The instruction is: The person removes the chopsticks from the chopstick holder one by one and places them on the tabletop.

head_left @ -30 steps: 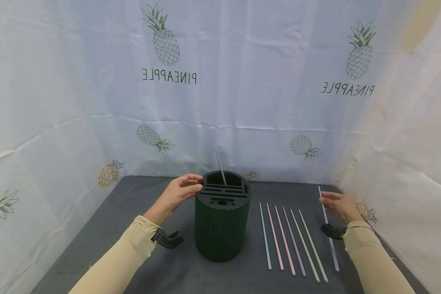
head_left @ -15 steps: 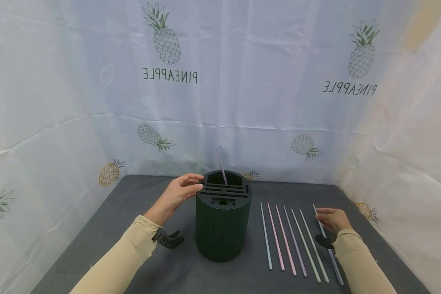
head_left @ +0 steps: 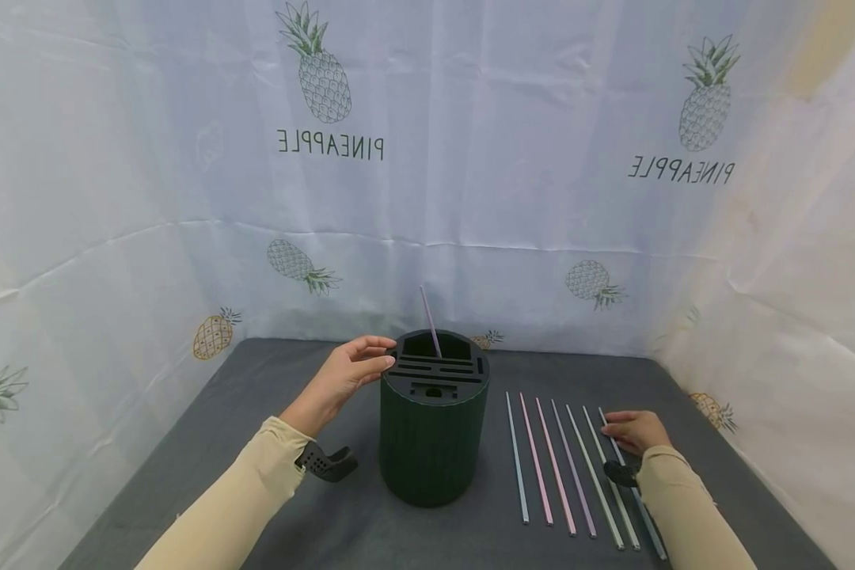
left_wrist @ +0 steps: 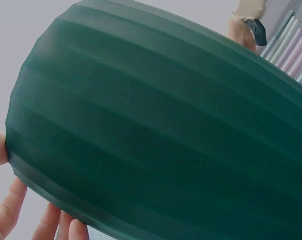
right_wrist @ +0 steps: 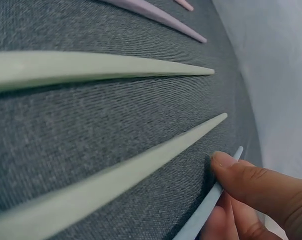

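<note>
A dark green ribbed utensil holder [head_left: 431, 447] stands upright on the table. My left hand [head_left: 336, 382] rests its fingertips and thumb lightly against the holder's left upper edge, fingers loosely extended. In the left wrist view these fingers [left_wrist: 49, 220] lie along the holder's side. A single purple chopstick [head_left: 430, 319] leans in the back compartment. On the right, my right hand [head_left: 637, 431] pinches a pale blue chopstick [right_wrist: 206, 207] near its thin tip, between thumb and fingers. That chopstick lies beside a pale green chopstick [right_wrist: 140, 162] at the right end of a row.
Left of it in the row lie another green chopstick [head_left: 602, 477], a purple one [head_left: 575, 471], two pink ones and a light blue chopstick [head_left: 517, 459]. Slots cover the middle of the holder's lid [head_left: 427, 388]. A pineapple-print curtain [head_left: 499, 158] encloses the grey table [head_left: 299, 507].
My right hand has moved left and toward me, bringing the pale blue chopstick down beside the row. The left hand has stayed at the holder.
</note>
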`<act>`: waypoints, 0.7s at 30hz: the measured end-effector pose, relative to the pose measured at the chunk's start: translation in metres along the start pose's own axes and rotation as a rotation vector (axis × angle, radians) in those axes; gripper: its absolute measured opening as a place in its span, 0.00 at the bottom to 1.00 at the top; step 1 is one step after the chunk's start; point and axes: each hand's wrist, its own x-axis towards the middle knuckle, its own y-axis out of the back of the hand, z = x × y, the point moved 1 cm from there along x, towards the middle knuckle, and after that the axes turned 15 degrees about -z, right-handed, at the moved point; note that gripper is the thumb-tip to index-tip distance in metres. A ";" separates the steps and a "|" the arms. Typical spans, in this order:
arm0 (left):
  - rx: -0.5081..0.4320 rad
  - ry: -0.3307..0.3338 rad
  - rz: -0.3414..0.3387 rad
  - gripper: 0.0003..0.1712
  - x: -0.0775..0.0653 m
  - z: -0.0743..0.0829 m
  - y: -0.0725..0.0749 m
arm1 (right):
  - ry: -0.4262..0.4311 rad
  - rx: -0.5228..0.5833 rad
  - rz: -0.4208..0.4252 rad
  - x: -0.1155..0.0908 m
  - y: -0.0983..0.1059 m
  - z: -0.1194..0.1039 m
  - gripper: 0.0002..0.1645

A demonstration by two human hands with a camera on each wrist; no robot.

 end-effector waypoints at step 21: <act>-0.001 0.000 -0.004 0.24 -0.001 0.001 0.000 | 0.000 -0.039 -0.001 0.008 -0.002 0.005 0.27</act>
